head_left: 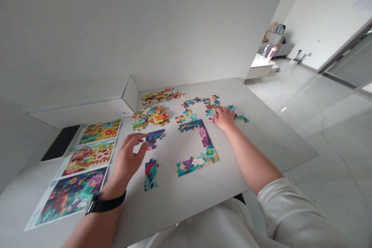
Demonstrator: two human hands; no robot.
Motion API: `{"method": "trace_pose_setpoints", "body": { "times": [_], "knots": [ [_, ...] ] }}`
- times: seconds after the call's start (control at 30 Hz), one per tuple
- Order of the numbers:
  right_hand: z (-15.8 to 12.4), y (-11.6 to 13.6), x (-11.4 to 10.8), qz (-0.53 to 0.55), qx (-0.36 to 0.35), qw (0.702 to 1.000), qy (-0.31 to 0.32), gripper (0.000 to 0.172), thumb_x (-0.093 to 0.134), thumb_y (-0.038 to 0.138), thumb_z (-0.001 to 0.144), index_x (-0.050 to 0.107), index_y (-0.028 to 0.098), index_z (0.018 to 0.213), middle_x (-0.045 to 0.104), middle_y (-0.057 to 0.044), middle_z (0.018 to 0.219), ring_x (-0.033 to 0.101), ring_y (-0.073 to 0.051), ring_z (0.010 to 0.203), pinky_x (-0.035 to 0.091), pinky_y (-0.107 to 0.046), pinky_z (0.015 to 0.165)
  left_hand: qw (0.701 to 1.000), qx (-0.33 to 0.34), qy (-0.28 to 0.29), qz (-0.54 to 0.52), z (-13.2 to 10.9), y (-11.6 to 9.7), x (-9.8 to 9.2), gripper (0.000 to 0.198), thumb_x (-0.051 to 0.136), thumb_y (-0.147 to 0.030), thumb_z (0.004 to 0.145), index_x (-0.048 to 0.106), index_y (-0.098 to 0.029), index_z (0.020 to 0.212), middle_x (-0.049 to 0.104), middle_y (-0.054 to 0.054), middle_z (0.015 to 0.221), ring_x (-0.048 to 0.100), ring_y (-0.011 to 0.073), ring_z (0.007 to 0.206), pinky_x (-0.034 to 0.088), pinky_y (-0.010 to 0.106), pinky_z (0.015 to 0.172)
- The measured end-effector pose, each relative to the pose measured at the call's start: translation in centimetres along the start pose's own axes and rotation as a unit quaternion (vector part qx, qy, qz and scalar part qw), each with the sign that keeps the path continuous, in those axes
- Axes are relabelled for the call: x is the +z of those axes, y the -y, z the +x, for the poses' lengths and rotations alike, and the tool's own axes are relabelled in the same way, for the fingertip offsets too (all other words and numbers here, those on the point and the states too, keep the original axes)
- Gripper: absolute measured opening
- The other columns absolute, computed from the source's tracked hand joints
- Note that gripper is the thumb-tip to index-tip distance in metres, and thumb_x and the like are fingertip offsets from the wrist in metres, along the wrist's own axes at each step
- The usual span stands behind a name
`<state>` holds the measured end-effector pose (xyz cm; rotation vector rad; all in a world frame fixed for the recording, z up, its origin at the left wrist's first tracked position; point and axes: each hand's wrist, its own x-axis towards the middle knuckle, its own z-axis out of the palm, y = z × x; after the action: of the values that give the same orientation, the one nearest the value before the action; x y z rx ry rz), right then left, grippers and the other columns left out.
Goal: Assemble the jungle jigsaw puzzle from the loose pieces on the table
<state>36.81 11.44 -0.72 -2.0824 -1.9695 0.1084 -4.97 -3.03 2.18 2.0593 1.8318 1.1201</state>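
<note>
On the white table, my left hand [131, 154] is at the left edge of a joined dark-blue puzzle section [154, 138]. Its thumb and forefinger are apart, and the forefinger touches or nearly touches that section. My right hand [225, 118] rests with fingers spread over loose blue and teal puzzle pieces [209, 113]; a piece under the fingertips is partly hidden. Between the hands lies a joined border section [207, 141] with a white rabbit along its lower side. Closer to me is a separate red and teal section [151, 174].
Yellow-orange pieces [154, 116] and red-yellow pieces [164, 95] lie in heaps farther back. A sheet with three printed pictures [87, 155] lies at left beside a dark phone-like slab [62, 142]. Behind is a white box [87, 102] against the wall. The table's right edge [279, 124] drops to floor.
</note>
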Motion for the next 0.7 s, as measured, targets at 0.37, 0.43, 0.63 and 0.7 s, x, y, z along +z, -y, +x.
{"method": "trace_pose_setpoints", "body": {
  "times": [0.37, 0.43, 0.63, 0.7],
  "knots": [
    [-0.1, -0.2, 0.0, 0.013, 0.054, 0.997, -0.052, 0.039, 0.056, 0.033, 0.104, 0.074, 0.02, 0.136, 0.066, -0.023, 0.143, 0.058, -0.043, 0.137, 0.028, -0.071, 0.126, 0.987, 0.106, 0.104, 0.064, 5.5, -3.8, 2.9, 0.037, 0.056, -0.042, 0.101, 0.076, -0.026, 0.127, 0.076, 0.01, 0.127, 0.072, 0.0302, 0.12, 0.06, 0.046, 0.11],
    [-0.1, -0.1, 0.2, 0.028, 0.015, 0.998, -0.06, 0.038, 0.056, 0.03, 0.103, 0.076, 0.022, 0.135, 0.066, -0.019, 0.144, 0.058, -0.04, 0.137, 0.029, -0.066, 0.127, 0.988, 0.079, 0.108, 0.084, 6.7, -3.8, 4.4, 0.035, 0.057, -0.037, 0.098, 0.077, -0.025, 0.125, 0.078, 0.009, 0.121, 0.075, 0.0283, 0.107, 0.062, 0.045, 0.103],
    [0.0, 0.4, 0.6, 0.069, -0.095, 0.991, -0.06, 0.032, 0.056, 0.026, 0.102, 0.081, 0.024, 0.123, 0.071, -0.014, 0.136, 0.059, -0.035, 0.131, 0.034, -0.053, 0.125, 0.977, 0.039, 0.139, 0.16, 10.4, -4.4, 8.6, 0.034, 0.061, -0.029, 0.096, 0.077, -0.023, 0.125, 0.08, 0.009, 0.123, 0.075, 0.0273, 0.102, 0.06, 0.04, 0.094],
    [-0.1, 0.6, 0.6, 0.072, -0.115, 0.989, -0.055, 0.031, 0.057, 0.026, 0.103, 0.083, 0.024, 0.12, 0.073, -0.013, 0.131, 0.06, -0.034, 0.129, 0.036, -0.051, 0.124, 0.967, 0.038, 0.157, 0.195, 11.6, -5.0, 9.6, 0.033, 0.062, -0.028, 0.097, 0.078, -0.023, 0.126, 0.08, 0.01, 0.126, 0.073, 0.0301, 0.116, 0.057, 0.04, 0.099]
  ]
}}
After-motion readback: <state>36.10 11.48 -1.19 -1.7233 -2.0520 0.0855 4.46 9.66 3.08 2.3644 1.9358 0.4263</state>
